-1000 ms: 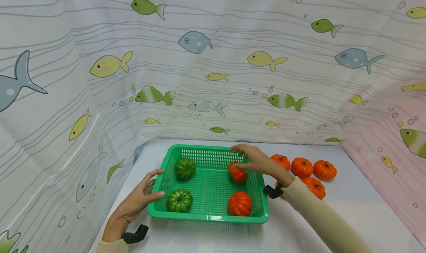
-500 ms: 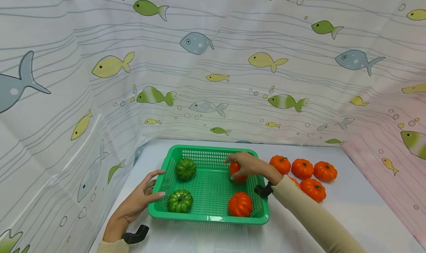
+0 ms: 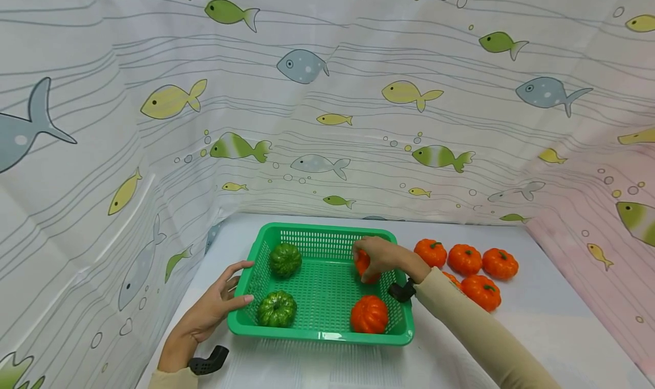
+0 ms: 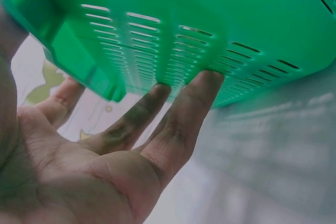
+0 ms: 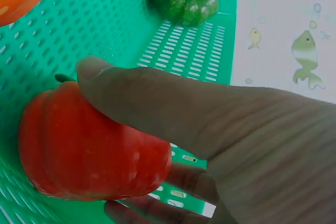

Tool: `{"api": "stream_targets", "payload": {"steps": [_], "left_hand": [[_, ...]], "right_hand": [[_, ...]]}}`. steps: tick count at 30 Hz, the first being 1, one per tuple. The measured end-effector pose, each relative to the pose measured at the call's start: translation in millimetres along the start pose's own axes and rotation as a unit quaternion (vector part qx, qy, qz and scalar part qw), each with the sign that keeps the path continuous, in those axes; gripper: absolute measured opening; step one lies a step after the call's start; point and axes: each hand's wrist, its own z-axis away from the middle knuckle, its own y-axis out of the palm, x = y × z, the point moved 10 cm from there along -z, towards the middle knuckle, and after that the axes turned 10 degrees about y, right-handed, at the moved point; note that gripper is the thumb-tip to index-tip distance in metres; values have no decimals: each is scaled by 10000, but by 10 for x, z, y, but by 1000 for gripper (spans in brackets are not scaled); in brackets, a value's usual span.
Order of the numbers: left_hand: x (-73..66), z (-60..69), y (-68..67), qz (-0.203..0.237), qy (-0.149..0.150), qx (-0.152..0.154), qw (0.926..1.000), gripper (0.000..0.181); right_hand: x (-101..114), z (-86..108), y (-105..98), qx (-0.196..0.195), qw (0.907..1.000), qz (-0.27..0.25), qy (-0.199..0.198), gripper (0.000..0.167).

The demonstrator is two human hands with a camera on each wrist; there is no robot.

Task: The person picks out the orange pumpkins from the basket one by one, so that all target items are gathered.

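Note:
A green plastic basket [image 3: 319, 336] stands on the table with several small pumpkins in it. Inside its far right corner, my right hand [image 3: 381, 253] grips a red-orange pumpkin [image 5: 89, 145]; the thumb lies over its side and the other fingers are partly hidden behind it. Another orange pumpkin [image 3: 369, 314] sits in the near right corner. On the left side are two green pumpkins, one far [image 3: 285, 260] and one near [image 3: 277, 309]. My left hand [image 3: 210, 306] touches the basket's left wall from outside with extended fingers, as the left wrist view shows.
Right of the basket, several orange pumpkins [image 3: 464, 259] lie on the white table [image 3: 542, 321], one partly behind the right forearm. A fish-print curtain [image 3: 358, 150] encloses the table at the back and both sides.
My right hand has come down from above the far right pumpkin and its fingers have closed round it. The left hand and the basket have stayed put.

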Motion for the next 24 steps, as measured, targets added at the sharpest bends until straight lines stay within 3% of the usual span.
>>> {"api": "stream_targets", "payload": {"steps": [7,16,20,24], "left_hand": [[-19,-6,20,-7,-75,-43,10000,76],[-36,-15,41,23,-71,51,10000,76],[-12,-13,18,28,-106,20,9999,76],[9,-7,-9,16,-119,-31,9999,75]], "right_hand": [[-37,19,84,229,9958,717,513,61],[-35,9,101,-30,9883,1376,665,62],[3,12,24,-324,9898,1225,656,57],[27,39,-87,-601,9941,606,676,60]]}}
